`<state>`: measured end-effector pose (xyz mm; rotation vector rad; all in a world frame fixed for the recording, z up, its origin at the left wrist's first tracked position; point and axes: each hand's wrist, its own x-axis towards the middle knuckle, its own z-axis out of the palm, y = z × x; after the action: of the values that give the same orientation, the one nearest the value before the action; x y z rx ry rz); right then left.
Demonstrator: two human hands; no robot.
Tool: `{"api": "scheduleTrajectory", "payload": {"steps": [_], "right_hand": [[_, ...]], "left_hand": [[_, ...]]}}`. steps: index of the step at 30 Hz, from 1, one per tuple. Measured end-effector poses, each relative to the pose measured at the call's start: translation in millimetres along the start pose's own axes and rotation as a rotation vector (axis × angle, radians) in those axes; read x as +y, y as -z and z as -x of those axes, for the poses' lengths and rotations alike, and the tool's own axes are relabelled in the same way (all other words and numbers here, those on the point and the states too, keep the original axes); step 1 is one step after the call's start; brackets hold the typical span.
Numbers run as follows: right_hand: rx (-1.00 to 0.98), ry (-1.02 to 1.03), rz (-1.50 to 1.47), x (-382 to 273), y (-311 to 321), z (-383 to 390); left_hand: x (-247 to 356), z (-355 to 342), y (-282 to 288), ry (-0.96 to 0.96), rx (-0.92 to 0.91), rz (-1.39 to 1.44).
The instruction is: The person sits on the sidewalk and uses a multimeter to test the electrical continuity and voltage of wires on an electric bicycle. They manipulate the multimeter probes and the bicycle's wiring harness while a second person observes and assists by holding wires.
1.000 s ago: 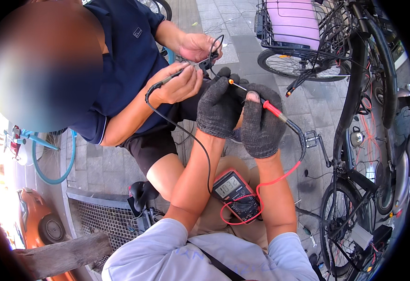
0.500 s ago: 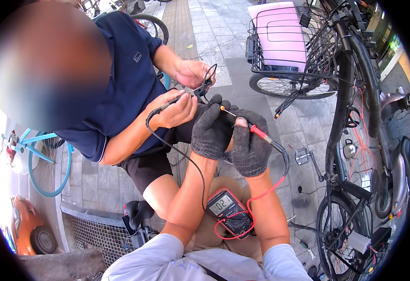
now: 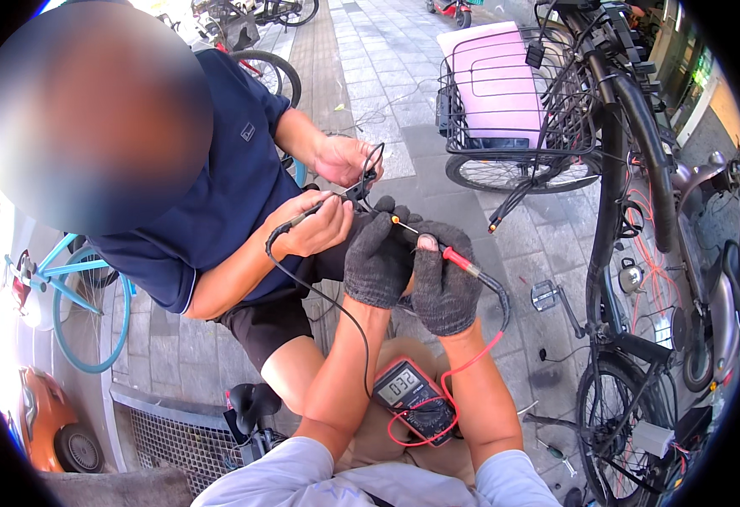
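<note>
Both my hands wear dark grey knit gloves. My left hand [image 3: 376, 269] pinches a small orange-tipped piece [image 3: 395, 220], mostly hidden by the fingers. My right hand [image 3: 442, 287], its thumb tip bare, grips a red test probe [image 3: 463, 262] whose metal tip touches or nearly touches that piece. Just beyond, a co-worker's hand [image 3: 323, 226] holds a black probe [image 3: 298, 222], while their other hand [image 3: 344, 159] holds a black cable connector [image 3: 363, 188]. Between my forearms a red-and-black multimeter [image 3: 402, 384] rests on my lap, with red and black leads.
The co-worker [image 3: 171, 258] sits close ahead-left. A black bicycle [image 3: 606, 220] with wire basket and pink sheet [image 3: 480, 80] stands right, with loose cables and tools below. A light-blue bicycle [image 3: 82, 270], an orange car [image 3: 44, 422] and a metal grate [image 3: 163, 439] are left.
The view has tilted, so hands and bicycles appear lower in the picture. My hands keep their grips on the probe and small piece; the co-worker's hands hold the same things.
</note>
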<state>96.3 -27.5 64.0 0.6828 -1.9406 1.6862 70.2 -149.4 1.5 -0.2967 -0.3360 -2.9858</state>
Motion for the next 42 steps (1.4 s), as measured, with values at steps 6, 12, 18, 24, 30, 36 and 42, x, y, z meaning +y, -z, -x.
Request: {"api": "scheduleTrajectory", "payload": {"steps": [6,12,18,24,30,36,42], "right_hand": [[0.003,0.014,-0.009,1.3,-0.4,0.4],[0.019,0.052,0.006,4.9,-1.1,-0.2],[0.016,0.038,0.015,0.3,0.2,-1.1],[-0.024,-0.012,0.018,0.2,2.8,-0.7],[-0.013,-0.029,-0.024,2.4,1.7,0.0],[-0.015,-0.049,-0.045,2.5,1.9,0.5],[-0.018,-0.046,-0.029,-2.0,2.5,-1.0]], "left_hand": [[0.2,1.0,0.8,0.012,-0.002,0.04],[-0.5,1.7,0.3,0.004,-0.025,0.033],[-0.3,0.1,2.8,-0.001,-0.032,0.017],[-0.4,1.7,2.6,-0.023,-0.013,-0.01],[-0.1,1.7,4.8,-0.026,-0.01,-0.027],[-0.8,2.2,4.0,-0.043,-0.004,-0.049],[0.4,1.6,1.7,-0.04,-0.024,-0.032]]}}
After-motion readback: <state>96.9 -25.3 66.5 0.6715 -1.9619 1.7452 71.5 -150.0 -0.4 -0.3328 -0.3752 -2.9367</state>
